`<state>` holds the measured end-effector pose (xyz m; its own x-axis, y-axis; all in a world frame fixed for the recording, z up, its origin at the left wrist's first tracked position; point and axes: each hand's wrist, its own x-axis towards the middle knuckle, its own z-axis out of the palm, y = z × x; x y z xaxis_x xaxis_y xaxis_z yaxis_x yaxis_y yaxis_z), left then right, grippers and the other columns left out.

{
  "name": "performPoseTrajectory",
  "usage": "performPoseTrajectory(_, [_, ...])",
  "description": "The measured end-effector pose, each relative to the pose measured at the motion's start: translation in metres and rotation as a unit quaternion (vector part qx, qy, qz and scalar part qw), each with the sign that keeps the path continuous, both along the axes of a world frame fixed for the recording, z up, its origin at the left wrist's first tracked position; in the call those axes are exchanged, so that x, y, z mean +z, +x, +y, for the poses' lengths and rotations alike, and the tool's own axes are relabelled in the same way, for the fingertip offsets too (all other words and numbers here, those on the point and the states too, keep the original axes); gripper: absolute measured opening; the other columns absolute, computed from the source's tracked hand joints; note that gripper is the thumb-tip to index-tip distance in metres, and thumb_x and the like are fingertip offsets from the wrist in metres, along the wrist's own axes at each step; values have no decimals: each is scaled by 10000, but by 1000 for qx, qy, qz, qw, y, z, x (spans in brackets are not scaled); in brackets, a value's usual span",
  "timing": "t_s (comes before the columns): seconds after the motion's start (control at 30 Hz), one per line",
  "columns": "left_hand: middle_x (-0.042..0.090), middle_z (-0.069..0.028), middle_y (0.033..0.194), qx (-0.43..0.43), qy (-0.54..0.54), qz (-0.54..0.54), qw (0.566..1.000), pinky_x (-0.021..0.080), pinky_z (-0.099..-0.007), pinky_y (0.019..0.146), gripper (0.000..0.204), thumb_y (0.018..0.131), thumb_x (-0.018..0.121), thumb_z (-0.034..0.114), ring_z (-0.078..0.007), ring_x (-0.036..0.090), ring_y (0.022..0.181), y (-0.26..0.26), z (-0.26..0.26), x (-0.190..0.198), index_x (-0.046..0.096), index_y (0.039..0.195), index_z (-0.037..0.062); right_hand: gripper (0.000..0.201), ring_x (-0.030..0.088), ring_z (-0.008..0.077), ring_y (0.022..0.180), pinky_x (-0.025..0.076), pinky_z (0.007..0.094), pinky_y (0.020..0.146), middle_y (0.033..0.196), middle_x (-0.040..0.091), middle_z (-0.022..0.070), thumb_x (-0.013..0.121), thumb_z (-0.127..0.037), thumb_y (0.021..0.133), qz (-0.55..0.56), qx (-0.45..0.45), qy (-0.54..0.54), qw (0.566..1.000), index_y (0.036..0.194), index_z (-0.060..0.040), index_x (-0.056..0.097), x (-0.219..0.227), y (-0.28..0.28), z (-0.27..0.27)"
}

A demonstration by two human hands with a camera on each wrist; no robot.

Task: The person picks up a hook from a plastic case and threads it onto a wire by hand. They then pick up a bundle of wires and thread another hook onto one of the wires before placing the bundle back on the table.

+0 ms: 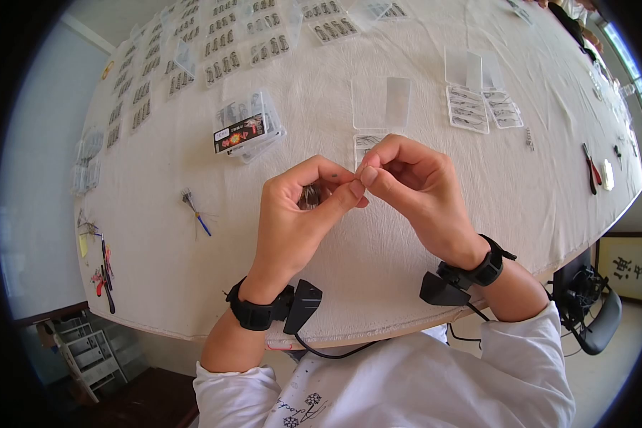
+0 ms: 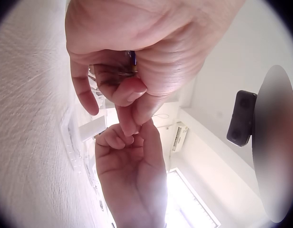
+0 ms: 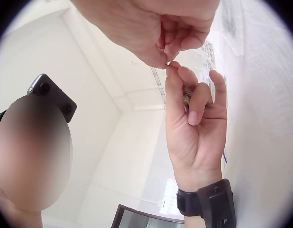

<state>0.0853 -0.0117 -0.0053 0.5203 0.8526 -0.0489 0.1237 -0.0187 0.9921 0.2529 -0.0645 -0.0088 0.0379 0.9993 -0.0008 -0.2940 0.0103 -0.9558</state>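
Both hands meet fingertip to fingertip above the cloth in the head view. The left hand [image 1: 292, 207] curls its fingers round a small bundle of fine wire-like pieces [image 1: 309, 197], with a blue part showing in the left wrist view. Its thumb and index finger pinch together, touching the tips of the right hand [image 1: 421, 192]. In the right wrist view a tiny dark piece [image 3: 168, 63] shows between the pinching tips of the right hand; its kind cannot be told. Just beyond the hands lies an open clear case [image 1: 367, 141], partly hidden by the right hand.
A stack of clear boxes [image 1: 246, 125] stands behind the left hand. A blue-ended wire bundle [image 1: 196, 212] lies to the left. Filled cases [image 1: 468, 109] lie at the back right, with red-handled pliers [image 1: 591, 170] further right. Many cases fill the back left.
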Motion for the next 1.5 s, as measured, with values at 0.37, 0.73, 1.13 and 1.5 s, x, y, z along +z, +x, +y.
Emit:
performPoseTrajectory(0.37, [690,-3,724,4,-5,25,1000,291,-147,472,193,912,720,248,30,461,550,1,-1,4,661,864,71,86,634,85,844,532,237,766,910,661,41,643,-57,930,-8,-20,3,1000,953,24,634,-1,-1,-1])
performPoseTrajectory(0.73, [715,7,734,-1,-6,-2,1000,348,-179,571,107,883,729,151,9,478,616,1,-1,-5,698,853,54,71,629,64,839,521,224,756,910,667,25,631,-64,941,-3,-37,15,999,957,5,635,0,1,-1])
performPoseTrajectory(1.13, [711,-10,727,-8,-8,10,1000,367,-185,583,78,879,713,108,-5,544,646,2,-1,-3,694,851,37,84,574,29,811,483,195,720,891,637,-14,629,-76,952,-33,-68,28,997,972,6,632,1,2,-1])
performPoseTrajectory(1.5, [690,-22,777,-32,1,32,999,443,-175,630,63,902,700,82,-61,649,739,-1,0,-5,672,890,27,96,543,18,797,461,190,696,883,618,-23,625,-91,960,-61,-70,43,995,968,5,621,3,3,0])
